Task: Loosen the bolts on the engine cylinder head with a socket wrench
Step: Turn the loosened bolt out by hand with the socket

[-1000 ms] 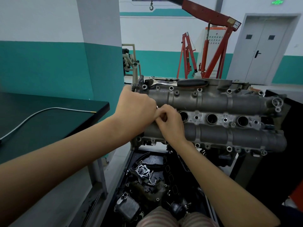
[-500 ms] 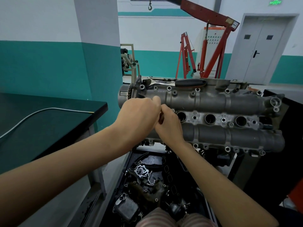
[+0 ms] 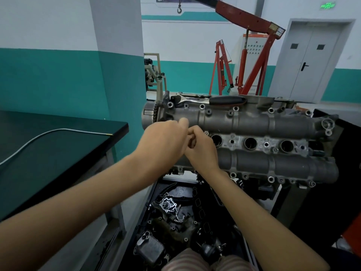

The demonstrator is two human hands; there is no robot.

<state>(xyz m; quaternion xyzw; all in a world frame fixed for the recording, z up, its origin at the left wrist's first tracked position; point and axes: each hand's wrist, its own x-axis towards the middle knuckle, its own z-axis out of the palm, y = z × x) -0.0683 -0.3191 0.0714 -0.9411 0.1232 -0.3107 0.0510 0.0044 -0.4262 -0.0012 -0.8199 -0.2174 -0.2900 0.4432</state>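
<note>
both hands (image 3: 187, 142) now lifted slightly off cylinder head (image 3: 254, 122), fingers curled together, contents unseen; socket wrench (image 3: 209, 99) idle, bolt likely hand-spun.

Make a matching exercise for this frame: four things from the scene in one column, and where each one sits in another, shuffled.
Things:
1. socket wrench
2. grey cable
3. loose engine parts
4. both hands

Places:
A. in the black tray below the engine
B. on the dark bench at left
C. together at the left end of the cylinder head
D. lying along the head's far edge

Pairs: 1-D, 2-B, 3-A, 4-C
</note>
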